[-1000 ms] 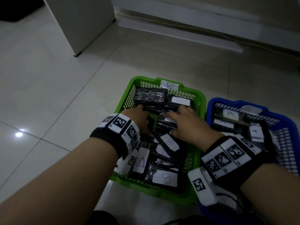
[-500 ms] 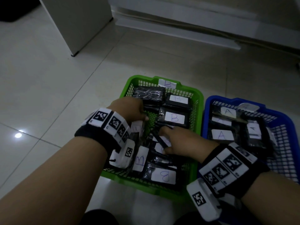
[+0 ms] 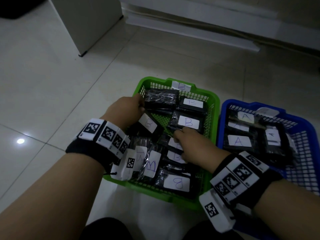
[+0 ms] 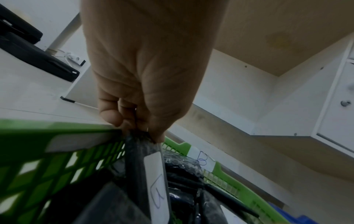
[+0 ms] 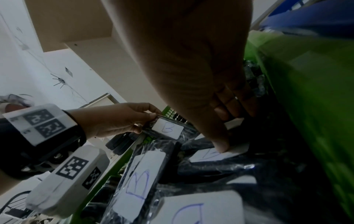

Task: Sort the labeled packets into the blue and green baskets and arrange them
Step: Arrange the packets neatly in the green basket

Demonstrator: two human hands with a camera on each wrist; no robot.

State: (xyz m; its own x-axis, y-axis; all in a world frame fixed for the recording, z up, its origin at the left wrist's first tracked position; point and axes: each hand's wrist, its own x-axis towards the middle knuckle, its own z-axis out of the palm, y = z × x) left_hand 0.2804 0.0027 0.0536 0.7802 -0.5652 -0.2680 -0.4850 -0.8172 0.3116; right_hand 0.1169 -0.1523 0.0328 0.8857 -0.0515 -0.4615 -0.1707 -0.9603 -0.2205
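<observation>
Head view: both forearms, each with a black wristband carrying white marker tiles, reach down into a green plastic lattice basket [image 3: 210,99] on a pale tiled floor [image 3: 52,94].
Left hand [image 3: 124,110]: thumb and fingers pinch the top edge of a black plastic-wrapped packet with a white label marked B [image 3: 147,126]; the left wrist view shows the fingertips [image 4: 113,116] closed on the wrapper's edge, with the packet hanging tilted just inside the basket's left wall.
Right hand [image 3: 192,146]: fingers bent down onto the packets in the middle of the basket; the right wrist view shows the thumb tip pressing on a white B label [image 5: 208,154], but whether the fingers grip a packet cannot be told.
Between the hands: a bare patch of green lattice floor.
Ahead of the right hand: two more black packets with B labels [image 3: 187,122], lying flat near the far right corner.
Ahead of the left hand: an unlabelled-side-up black packet [image 3: 161,99] at the far left corner.
Below both wrists: several B packets overlapping at angles.
Far rim: a white tag marked B [image 3: 181,86].
Right of the right hand: a blue plastic lattice basket [image 3: 304,125], touching the green one, holding black packets labelled A [image 3: 239,141].
Beyond the baskets: a white cabinet [image 3: 86,19] and a white baseboard.
</observation>
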